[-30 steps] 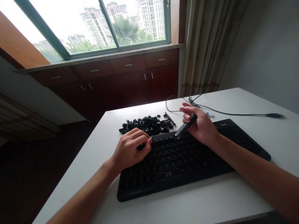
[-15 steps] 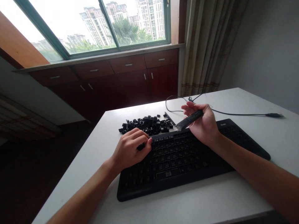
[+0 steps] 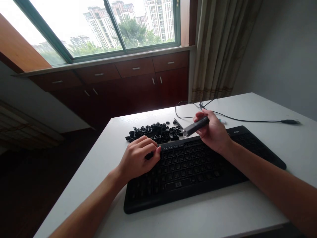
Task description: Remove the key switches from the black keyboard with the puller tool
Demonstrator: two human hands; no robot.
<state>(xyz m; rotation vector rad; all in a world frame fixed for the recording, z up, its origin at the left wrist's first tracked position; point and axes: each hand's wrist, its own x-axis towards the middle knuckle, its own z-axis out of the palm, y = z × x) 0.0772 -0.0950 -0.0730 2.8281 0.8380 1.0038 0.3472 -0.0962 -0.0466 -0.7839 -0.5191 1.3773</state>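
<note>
A black keyboard [image 3: 183,167] lies slanted on the white table, with many of its key positions bare. My left hand [image 3: 141,155] rests over its upper left part, fingers curled and thumb against the index finger. A small dark patch shows in the gap, but I cannot make out whether anything is pinched there. Above the keyboard's far edge, my right hand [image 3: 214,132] grips a slim dark bar-shaped tool [image 3: 196,126] with a silvery end pointing left and down. Just beyond my left hand is a heap of loose black keycaps [image 3: 158,131].
A black cable [image 3: 250,120] with a plug [image 3: 289,122] runs across the back right of the white table [image 3: 99,172]. A small pale blue item [image 3: 221,121] shows behind my right hand. Wooden cabinets [image 3: 138,86] stand below the window beyond the table.
My right hand has moved slightly left and turned, and its fingers have closed more around the dark tool. The pale blue item has come into sight. My left hand stays in place.
</note>
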